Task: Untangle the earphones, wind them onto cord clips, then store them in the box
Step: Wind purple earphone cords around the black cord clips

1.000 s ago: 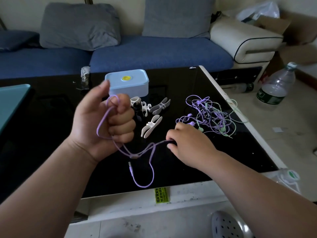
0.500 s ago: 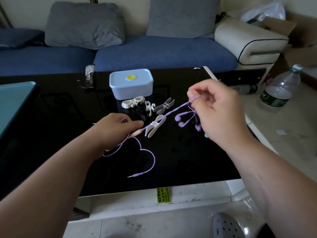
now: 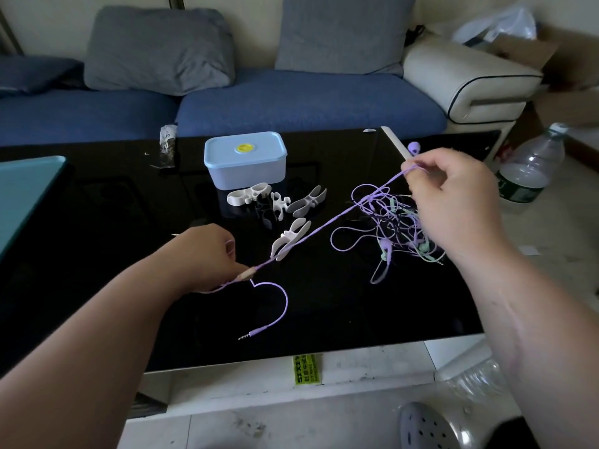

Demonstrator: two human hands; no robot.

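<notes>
Since the frame half a second earlier, the right hand (image 3: 453, 202) has shifted to the right and uncovered the tangle (image 3: 398, 228). The left hand (image 3: 204, 254) keeps nearly the same place.

- **Far left:** a teal tray (image 3: 26, 189) lies on the black table (image 3: 97, 222).
- **Left hand:** it pinches the purple cord (image 3: 324, 225) at the beige joint (image 3: 246, 274), low over the table. Below it, the slack end curves to the plug (image 3: 249, 334), which lies on the glass.
- **Behind:** the box (image 3: 244, 163) stands with its lid on. The cord clips (image 3: 248, 194) lie just in front of it.
- **Cord:** it runs taut up and to the right and crosses over one white clip (image 3: 290, 243). Its upper stretch passes among loops of the tangle. Whether it is caught there cannot be told.
- **Tangle:** purple and green earphones lie on the table under the right hand.
- **Right hand:** the fingertips pinch the cord's upper end. One earbud (image 3: 414, 146) projects above them.
- **Far right:** a bottle (image 3: 528, 170) stands on the floor beyond the table edge.
</notes>
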